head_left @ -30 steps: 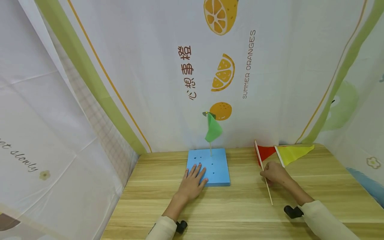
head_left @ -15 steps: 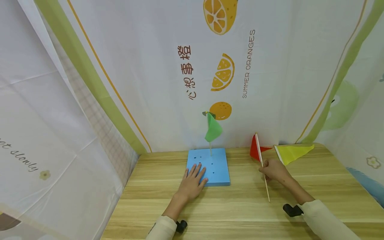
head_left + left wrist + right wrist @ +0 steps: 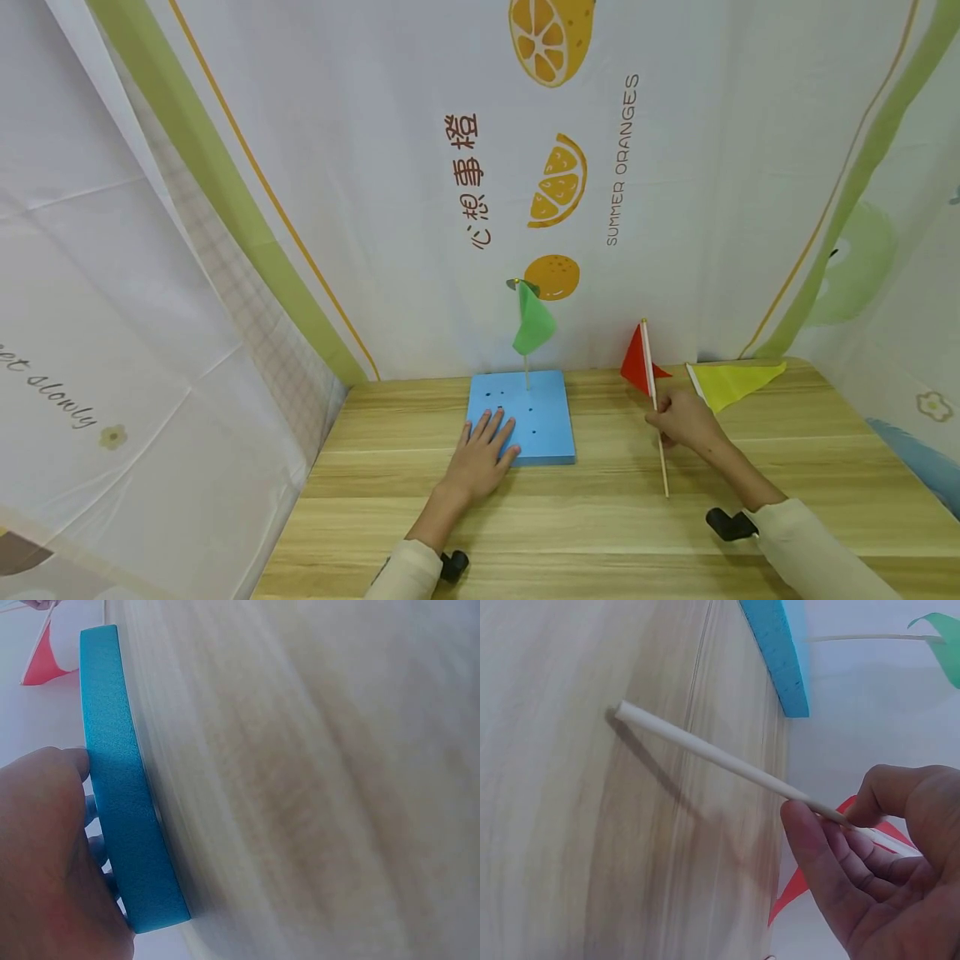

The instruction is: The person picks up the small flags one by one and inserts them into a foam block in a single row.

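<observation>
My left hand [image 3: 480,462] rests with spread, straight fingers on a blue foam block [image 3: 551,446] that has several small holes in its top. A green flag [image 3: 534,321] stands upright on its stick at the block's back part. To the right, my right hand [image 3: 684,421] pinches the wooden stick of a red flag [image 3: 637,362] between thumb and fingers. The stick slants, red cloth at the top, and its bare lower end [image 3: 630,712] hangs close over the table. Beside that hand a yellow flag [image 3: 738,383] lies on the table, its stick partly hidden by the hand.
The wood-grain table [image 3: 390,517] backs onto a white curtain [image 3: 360,150] printed with oranges and lettering. Black camera mounts [image 3: 727,525] sit at both wrists. Further cloth hangs at the left and right sides.
My right hand has raised the red flag and turned it more upright, its top rising and its lower end shifting left. The left hand, block, green flag and yellow flag stay put.
</observation>
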Tool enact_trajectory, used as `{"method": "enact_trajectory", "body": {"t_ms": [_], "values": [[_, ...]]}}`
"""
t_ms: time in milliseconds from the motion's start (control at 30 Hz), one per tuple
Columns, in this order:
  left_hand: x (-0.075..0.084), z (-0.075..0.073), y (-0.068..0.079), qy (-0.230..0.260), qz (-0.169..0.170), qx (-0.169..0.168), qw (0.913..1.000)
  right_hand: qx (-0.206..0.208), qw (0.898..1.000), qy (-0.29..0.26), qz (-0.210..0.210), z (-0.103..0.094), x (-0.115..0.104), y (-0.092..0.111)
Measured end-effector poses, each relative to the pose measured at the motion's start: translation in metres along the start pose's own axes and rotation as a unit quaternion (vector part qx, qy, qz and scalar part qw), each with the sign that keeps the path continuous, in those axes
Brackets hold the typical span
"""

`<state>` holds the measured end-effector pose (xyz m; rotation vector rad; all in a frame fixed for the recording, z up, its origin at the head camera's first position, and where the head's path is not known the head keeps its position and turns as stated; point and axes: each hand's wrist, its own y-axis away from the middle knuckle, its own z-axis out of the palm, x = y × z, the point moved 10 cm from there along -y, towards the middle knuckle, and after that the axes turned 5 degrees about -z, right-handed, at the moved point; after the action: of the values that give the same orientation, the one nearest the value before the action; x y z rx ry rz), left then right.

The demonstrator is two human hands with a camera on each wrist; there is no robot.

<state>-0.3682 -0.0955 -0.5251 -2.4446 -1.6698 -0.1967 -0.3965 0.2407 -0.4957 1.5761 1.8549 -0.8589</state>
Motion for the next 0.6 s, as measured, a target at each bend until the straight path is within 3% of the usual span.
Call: {"method": "enact_trajectory", "body": {"t_ms": [600], "values": [[-0.003, 0.005, -0.003, 0.012, 0.009, 0.014, 0.9998, 0.016, 0.999, 0.002, -0.032, -0.006, -0.032, -0.002]]}}
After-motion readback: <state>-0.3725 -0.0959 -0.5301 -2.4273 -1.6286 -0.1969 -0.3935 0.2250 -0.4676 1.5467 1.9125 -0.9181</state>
